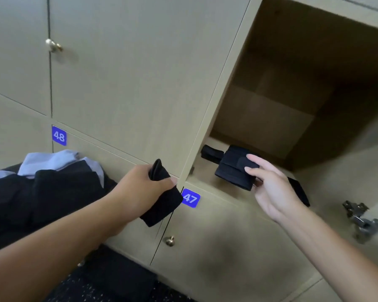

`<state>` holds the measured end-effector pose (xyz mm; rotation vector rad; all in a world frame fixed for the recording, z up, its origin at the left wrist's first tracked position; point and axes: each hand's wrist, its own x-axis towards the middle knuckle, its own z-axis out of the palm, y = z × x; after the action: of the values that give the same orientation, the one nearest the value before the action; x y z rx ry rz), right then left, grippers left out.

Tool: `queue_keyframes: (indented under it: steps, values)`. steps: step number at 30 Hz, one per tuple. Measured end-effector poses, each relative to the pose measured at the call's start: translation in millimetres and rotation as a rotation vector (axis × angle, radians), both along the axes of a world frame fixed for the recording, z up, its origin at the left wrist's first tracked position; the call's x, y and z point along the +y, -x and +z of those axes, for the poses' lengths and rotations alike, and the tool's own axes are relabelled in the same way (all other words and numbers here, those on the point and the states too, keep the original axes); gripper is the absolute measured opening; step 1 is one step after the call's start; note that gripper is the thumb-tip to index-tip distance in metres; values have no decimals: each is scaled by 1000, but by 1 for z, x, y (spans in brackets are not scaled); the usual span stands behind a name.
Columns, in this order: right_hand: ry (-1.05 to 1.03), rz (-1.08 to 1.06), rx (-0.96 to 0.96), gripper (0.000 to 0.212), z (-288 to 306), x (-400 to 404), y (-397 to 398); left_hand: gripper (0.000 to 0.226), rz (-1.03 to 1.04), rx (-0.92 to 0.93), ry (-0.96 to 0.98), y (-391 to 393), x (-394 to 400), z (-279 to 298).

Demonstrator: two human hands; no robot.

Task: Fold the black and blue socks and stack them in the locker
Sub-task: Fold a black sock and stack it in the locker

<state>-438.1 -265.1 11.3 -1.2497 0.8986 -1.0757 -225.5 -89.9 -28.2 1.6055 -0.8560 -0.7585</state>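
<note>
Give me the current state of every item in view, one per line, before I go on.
left hand: grips a folded black sock, outside the locker
right hand: holds a folded black sock bundle at the locker opening
open locker: door open, hinge exposed
black sock inside: lying on the locker floor
sock pile: black and light blue, unfolded, at left
locker 47: closed
locker 48: closed

Changing room or gym locker area indicated: beige numbered locker doors (122, 83), blue tags "48" (59, 136) at 9 o'clock, "47" (190, 198) at centre, brass knobs (170, 240), speckled rubber floor (118, 284) at 6 o'clock.
</note>
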Motion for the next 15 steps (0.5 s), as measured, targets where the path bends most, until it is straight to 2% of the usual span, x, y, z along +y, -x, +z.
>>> queue_keyframes:
  steps: [5, 15]
  values:
    - [-3, -54, 7, 33, -17, -51, -20, 27, -21, -122, -68, -4, -9, -11]
    - [14, -139, 132, 34, -26, -148, -71, 29, -35, -204, -128, -17, -23, -26]
